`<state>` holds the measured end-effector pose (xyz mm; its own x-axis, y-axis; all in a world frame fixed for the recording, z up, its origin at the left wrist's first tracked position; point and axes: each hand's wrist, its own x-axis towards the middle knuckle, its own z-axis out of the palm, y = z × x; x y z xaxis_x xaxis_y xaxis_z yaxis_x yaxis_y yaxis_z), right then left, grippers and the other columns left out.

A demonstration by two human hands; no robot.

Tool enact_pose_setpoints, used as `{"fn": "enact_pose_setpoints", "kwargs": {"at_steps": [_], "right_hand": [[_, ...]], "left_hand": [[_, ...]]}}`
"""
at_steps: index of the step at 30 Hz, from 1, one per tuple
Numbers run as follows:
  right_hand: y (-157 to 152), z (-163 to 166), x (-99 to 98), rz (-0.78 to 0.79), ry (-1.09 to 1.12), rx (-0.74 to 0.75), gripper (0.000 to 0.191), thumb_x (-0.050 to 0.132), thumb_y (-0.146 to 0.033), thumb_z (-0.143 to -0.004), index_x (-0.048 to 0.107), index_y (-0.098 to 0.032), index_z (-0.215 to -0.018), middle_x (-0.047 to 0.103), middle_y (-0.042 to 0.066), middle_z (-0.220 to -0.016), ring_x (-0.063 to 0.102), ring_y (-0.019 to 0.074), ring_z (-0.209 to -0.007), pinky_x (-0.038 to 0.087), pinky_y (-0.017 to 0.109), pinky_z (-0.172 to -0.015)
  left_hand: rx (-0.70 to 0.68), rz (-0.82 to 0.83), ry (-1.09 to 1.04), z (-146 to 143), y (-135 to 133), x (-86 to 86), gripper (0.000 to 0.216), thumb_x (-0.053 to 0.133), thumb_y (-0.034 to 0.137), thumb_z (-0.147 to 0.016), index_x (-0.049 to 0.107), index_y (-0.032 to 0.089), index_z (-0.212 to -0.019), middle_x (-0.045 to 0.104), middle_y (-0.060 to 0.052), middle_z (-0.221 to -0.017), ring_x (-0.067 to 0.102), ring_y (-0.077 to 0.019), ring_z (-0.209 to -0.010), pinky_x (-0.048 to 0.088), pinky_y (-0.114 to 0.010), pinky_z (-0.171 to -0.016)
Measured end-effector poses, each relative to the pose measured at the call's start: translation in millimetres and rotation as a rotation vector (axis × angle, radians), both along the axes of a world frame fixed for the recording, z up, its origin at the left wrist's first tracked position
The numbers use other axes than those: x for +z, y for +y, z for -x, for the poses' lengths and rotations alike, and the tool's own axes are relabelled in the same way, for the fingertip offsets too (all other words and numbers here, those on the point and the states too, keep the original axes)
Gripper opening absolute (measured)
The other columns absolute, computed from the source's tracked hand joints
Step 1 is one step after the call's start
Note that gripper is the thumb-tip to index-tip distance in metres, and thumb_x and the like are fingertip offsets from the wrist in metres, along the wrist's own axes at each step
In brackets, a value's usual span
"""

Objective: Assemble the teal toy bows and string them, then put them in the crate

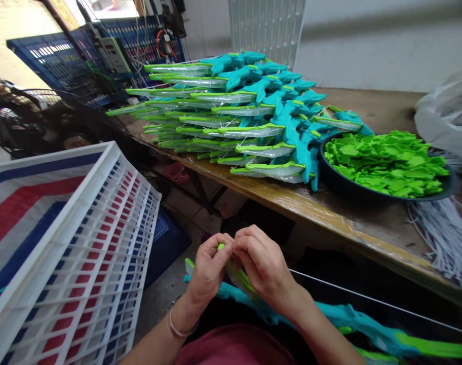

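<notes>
My left hand (pixel 211 263) is closed, pinching the bright green end (pixel 221 247) of a plastic piece between thumb and fingers. Right against it, my right hand (pixel 263 266) has its fingertips pressed together at the same spot. A thin white cord (pixel 368 297) runs taut from behind the right hand to the right edge, in line with its fingertips; the pinched part is hidden. Across my lap lies a long teal-and-green plastic toy bow (pixel 354 319), partly covered by my forearms.
Many similar toy bows (pixel 261 109) are stacked on the wooden table (pixel 322 215). A dark bowl (pixel 352 191) holds small green parts (pixel 390 162). White cords (pixel 439 238) hang over the table edge. At left stands a white plastic crate (pixel 113 228); behind it is a fan (pixel 14 121).
</notes>
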<state>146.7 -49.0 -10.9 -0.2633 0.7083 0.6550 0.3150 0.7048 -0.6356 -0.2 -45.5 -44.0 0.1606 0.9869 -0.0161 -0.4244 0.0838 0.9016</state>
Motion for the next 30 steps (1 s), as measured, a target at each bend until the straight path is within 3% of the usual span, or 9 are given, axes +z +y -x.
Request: {"fn": "enact_pose_setpoints", "kwargs": {"at_steps": [3,8,17,23,30], "right_hand": [[-1,1,-0.4,0.075,0.018,-0.042,0.015,0.048,-0.012,-0.102,0.054,-0.018,-0.090,0.058,0.004,-0.087,0.055,0.0154,-0.078,0.048,0.027,-0.068],[-3,2,0.8,0.367,0.199,-0.057,0.015,0.055,-0.016,-0.100,0.057,-0.019,-0.085,0.060,-0.001,-0.077,0.059,0.0109,-0.064,0.049,0.023,-0.060],[-8,5,-8.2,0.051,0.068,-0.162,0.017,0.054,-0.010,-0.100,0.068,-0.018,-0.101,0.065,0.006,-0.089,0.061,0.0151,-0.078,0.053,0.027,-0.066],[-9,9,-15.4,-0.095,-0.034,-0.289,0.012,0.057,-0.008,-0.096,0.063,-0.016,-0.090,0.062,0.006,-0.082,0.056,0.0158,-0.074,0.049,0.028,-0.062],[-10,10,-19.0,-0.032,0.049,-0.341,0.012,0.058,-0.009,-0.096,0.061,-0.018,-0.088,0.061,0.004,-0.080,0.058,0.0149,-0.074,0.049,0.028,-0.063]], "left_hand": [[0.029,-0.024,0.020,1,-2,-4.2,0.025,0.076,0.037,-0.088,0.065,0.017,-0.079,0.060,-0.001,-0.081,0.052,-0.0129,-0.074,0.044,-0.023,-0.069],[-0.022,-0.052,0.074,2,-2,-5.6,0.025,0.070,0.039,-0.092,0.064,0.018,-0.081,0.056,0.000,-0.073,0.050,-0.0121,-0.064,0.043,-0.024,-0.062],[-0.059,-0.043,-0.004,2,-2,1.3,0.027,0.071,0.038,-0.091,0.061,0.018,-0.077,0.052,0.001,-0.071,0.047,-0.0112,-0.063,0.041,-0.023,-0.060],[-0.021,-0.031,0.005,1,-1,-0.6,0.029,0.075,0.041,-0.088,0.061,0.017,-0.079,0.053,-0.001,-0.079,0.048,-0.0133,-0.073,0.043,-0.024,-0.068],[-0.074,-0.010,-0.062,-2,0,5.2,0.030,0.073,0.038,-0.090,0.058,0.017,-0.077,0.053,0.000,-0.074,0.049,-0.0113,-0.065,0.043,-0.022,-0.062]]}}
